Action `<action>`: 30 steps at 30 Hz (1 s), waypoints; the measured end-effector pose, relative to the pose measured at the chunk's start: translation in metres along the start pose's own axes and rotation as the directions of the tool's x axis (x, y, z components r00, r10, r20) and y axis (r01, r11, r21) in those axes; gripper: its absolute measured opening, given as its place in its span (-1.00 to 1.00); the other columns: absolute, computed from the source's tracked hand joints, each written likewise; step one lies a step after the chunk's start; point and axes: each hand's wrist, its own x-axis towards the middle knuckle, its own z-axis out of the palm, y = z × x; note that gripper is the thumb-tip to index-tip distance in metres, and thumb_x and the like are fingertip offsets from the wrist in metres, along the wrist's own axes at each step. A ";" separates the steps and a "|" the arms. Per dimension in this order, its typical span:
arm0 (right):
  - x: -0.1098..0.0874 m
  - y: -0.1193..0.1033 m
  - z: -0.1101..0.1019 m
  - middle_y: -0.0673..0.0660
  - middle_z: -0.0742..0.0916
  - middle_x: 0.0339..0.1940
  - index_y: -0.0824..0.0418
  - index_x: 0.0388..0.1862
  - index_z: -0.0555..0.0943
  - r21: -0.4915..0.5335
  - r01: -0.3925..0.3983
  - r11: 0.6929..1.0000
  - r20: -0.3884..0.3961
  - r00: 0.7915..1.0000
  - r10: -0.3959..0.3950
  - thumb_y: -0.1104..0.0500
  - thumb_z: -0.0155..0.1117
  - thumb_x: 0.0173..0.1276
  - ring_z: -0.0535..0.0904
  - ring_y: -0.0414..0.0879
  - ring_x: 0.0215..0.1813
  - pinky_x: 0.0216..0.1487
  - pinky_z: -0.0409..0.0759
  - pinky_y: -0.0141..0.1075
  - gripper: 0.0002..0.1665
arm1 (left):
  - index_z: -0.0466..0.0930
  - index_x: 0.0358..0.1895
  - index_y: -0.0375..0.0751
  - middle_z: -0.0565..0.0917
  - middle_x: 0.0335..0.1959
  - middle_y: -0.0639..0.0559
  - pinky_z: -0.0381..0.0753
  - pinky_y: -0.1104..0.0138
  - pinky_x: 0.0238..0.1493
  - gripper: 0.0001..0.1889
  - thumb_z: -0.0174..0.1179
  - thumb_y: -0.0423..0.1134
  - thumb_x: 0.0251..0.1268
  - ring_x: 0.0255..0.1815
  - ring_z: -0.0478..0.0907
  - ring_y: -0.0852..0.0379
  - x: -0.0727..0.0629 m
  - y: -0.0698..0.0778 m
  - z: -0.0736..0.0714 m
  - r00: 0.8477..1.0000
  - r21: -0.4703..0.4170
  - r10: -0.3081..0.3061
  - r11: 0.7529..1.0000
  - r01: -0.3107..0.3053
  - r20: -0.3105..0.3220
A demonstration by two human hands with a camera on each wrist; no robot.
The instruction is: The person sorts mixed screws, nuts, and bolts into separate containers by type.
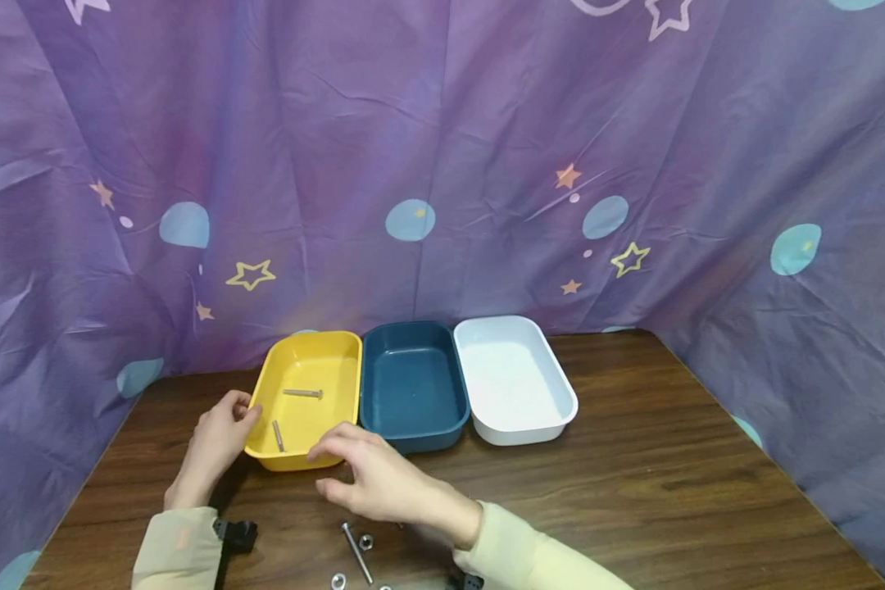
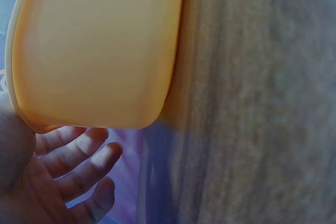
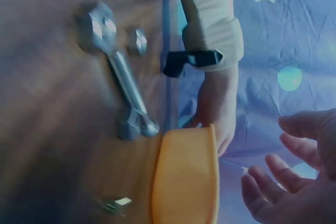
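Observation:
My left hand [image 1: 214,442] is at the left side of a yellow tray [image 1: 261,449], its thumb over the rim and its fingers along the outer wall; the left wrist view shows those fingers [image 2: 79,169] loosely bent beside the tray. Two bolts lie inside it, one bolt [image 1: 302,393] near the middle and another bolt [image 1: 278,436] near the front left. Above the tray's front right corner hovers my right hand [image 1: 383,479], fingers relaxed and apart, with nothing visible between them. A longer bolt [image 1: 357,553] rests on the table below it, with a nut [image 1: 366,542] alongside.
A dark blue tray [image 1: 415,442] and a white tray [image 1: 524,437] adjoin the yellow one to its right. Another nut [image 1: 338,581] lies at the table's front. A small metal piece [image 3: 116,204] is blurred in the right wrist view. Purple cloth [image 1: 442,164] hangs behind.

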 end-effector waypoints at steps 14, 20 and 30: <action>-0.041 0.005 0.006 -0.09 0.59 0.05 0.06 0.14 0.59 -0.077 -0.039 0.996 0.353 0.934 0.064 0.02 0.40 0.25 0.43 -0.30 0.10 0.12 0.35 -0.47 -0.52 | 0.46 0.01 -0.33 0.61 -0.18 -0.23 0.44 0.05 -0.28 -0.69 0.07 -0.14 0.41 -0.22 0.54 -0.15 0.001 -0.001 0.002 1.000 0.000 -0.010 1.000 0.010 -0.011; -0.049 0.007 0.004 -0.10 0.56 0.10 -0.01 0.25 0.54 -0.146 -0.104 0.984 0.471 0.867 0.162 -0.09 0.52 0.10 0.39 -0.28 0.10 0.09 0.38 -0.42 -0.28 | 0.46 0.01 -0.32 0.61 -0.18 -0.22 0.45 0.07 -0.29 -0.69 0.08 -0.13 0.41 -0.24 0.54 -0.13 0.003 0.001 0.003 1.000 0.001 -0.005 1.000 0.005 -0.006; -0.046 0.003 0.010 -0.05 0.47 0.27 -0.07 0.34 0.46 -0.292 -0.041 0.956 0.527 0.827 0.196 -0.23 0.56 -0.05 0.32 -0.20 0.26 0.17 0.34 -0.28 -0.07 | 0.46 0.02 -0.33 0.61 -0.16 -0.23 0.45 0.02 -0.26 -0.68 0.07 -0.13 0.42 -0.22 0.54 -0.15 0.001 -0.001 0.001 1.000 0.004 -0.005 1.000 0.005 -0.007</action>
